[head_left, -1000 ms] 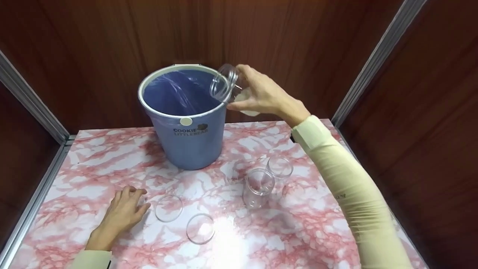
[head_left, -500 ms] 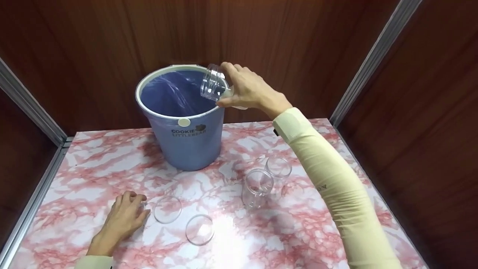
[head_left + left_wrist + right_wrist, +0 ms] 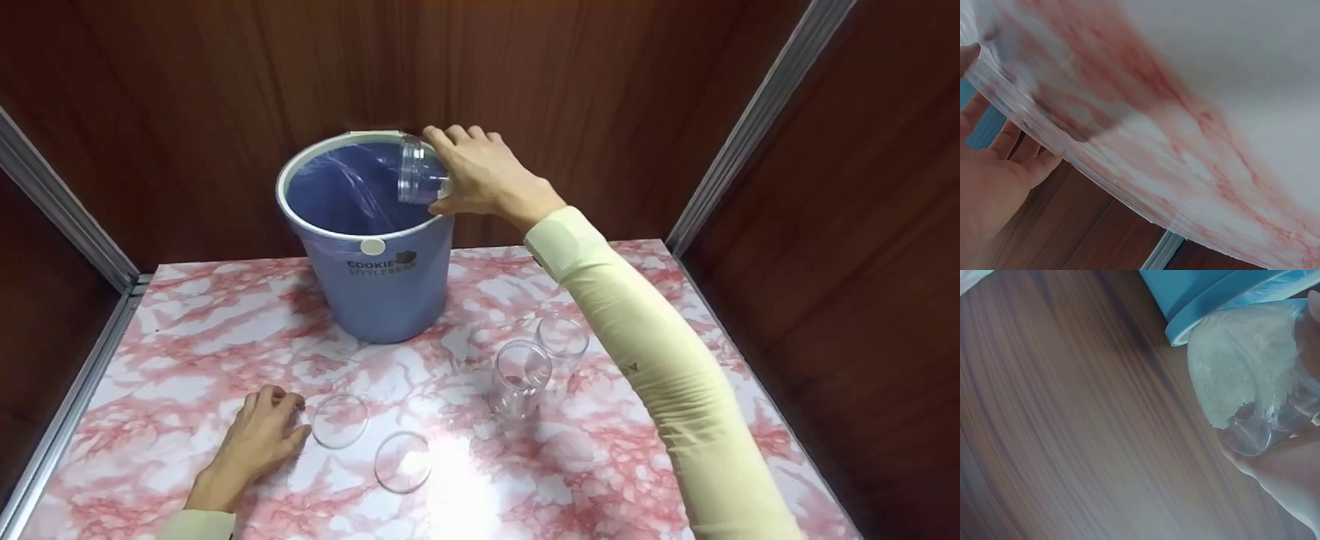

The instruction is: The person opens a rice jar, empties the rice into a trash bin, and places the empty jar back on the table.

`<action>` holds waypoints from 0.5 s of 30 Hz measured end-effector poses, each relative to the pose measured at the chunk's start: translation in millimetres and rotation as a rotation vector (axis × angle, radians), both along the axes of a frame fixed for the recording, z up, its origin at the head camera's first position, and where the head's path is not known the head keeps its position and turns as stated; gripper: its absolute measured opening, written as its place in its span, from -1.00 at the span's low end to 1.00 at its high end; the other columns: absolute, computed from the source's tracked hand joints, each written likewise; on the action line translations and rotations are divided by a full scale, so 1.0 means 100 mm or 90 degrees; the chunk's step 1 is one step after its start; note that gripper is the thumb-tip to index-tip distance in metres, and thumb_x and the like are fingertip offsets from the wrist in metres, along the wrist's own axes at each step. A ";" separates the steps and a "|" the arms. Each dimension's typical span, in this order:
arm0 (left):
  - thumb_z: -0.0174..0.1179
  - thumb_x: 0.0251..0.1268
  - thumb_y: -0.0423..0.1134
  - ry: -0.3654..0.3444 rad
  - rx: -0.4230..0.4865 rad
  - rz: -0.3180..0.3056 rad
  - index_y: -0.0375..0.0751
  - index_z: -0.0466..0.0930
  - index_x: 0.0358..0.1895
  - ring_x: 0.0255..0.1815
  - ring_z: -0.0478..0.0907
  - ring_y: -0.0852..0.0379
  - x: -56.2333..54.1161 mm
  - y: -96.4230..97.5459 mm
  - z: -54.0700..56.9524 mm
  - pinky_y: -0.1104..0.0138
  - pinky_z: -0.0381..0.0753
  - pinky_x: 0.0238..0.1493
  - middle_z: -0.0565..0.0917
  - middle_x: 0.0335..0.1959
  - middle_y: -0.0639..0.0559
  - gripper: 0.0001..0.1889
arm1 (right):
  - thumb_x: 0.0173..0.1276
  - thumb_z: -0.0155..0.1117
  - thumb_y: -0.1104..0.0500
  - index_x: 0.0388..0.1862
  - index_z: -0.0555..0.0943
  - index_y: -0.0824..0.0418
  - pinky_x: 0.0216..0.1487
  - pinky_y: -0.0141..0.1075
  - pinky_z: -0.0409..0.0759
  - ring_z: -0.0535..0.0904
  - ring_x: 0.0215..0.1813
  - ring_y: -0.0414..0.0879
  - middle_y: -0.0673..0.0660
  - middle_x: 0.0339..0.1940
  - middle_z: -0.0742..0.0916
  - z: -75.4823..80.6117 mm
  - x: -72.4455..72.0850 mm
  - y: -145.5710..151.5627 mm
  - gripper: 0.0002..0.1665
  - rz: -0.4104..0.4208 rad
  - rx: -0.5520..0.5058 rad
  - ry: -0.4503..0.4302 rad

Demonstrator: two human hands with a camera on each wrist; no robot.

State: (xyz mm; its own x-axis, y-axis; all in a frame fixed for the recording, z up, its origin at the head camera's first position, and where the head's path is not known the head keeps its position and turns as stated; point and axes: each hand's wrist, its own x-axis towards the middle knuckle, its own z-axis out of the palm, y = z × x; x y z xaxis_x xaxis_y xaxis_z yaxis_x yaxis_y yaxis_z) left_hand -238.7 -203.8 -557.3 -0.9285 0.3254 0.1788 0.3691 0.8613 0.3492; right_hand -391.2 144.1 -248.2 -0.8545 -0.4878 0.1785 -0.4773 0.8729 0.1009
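Note:
My right hand (image 3: 491, 176) holds a clear plastic jar (image 3: 421, 176) on its side over the right rim of the blue bin (image 3: 382, 292), its mouth pointing left into the bin. In the right wrist view a whitish patch covers much of the jar (image 3: 1238, 363); whether it is a label or contents I cannot tell. At the lower left, my left hand (image 3: 259, 435) is low at the table. The left wrist view shows its thumb and fingers on either side of a clear plastic rim (image 3: 1022, 115), apparently a round lid. From the head this piece is mostly hidden under the hand.
Two clear round lids (image 3: 403, 461) lie right of my left hand. A clear jar (image 3: 521, 386) stands right of centre, with another clear round piece (image 3: 562, 335) behind it. Brown wooden panels (image 3: 600, 97) close off the back and sides of the marbled table (image 3: 217, 322).
My right hand has moved left with the jar, bringing its mouth farther over the bin and turning it more level. My left hand has hardly shifted.

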 end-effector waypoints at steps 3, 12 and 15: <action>0.39 0.11 -0.17 0.011 -0.003 0.008 -0.16 0.57 -0.07 0.05 0.43 -0.34 0.01 -0.05 0.00 -0.19 0.47 -0.02 0.49 0.02 -0.31 -0.67 | 0.01 0.50 -0.24 0.47 0.14 0.08 0.28 0.09 0.37 0.41 0.28 0.22 0.23 0.30 0.51 -0.01 0.00 -0.08 0.15 0.000 0.032 0.015; 0.37 0.13 -0.14 0.006 -0.005 0.013 -0.13 0.57 -0.08 0.01 0.45 -0.36 0.06 -0.11 -0.02 -0.19 0.48 -0.04 0.49 0.02 -0.32 -0.69 | 0.00 0.50 -0.23 0.43 0.19 0.07 0.18 0.07 0.41 0.44 0.22 0.19 0.19 0.21 0.54 -0.07 -0.03 -0.25 0.09 0.014 0.087 0.055; 0.37 0.14 -0.14 0.000 -0.004 0.019 -0.13 0.56 -0.07 0.03 0.44 -0.37 0.07 -0.10 -0.02 -0.19 0.48 -0.05 0.49 0.04 -0.32 -0.68 | 0.00 0.48 -0.20 0.40 0.21 0.06 0.16 0.06 0.39 0.44 0.21 0.20 0.19 0.19 0.54 -0.09 -0.05 -0.28 0.05 0.019 0.096 0.066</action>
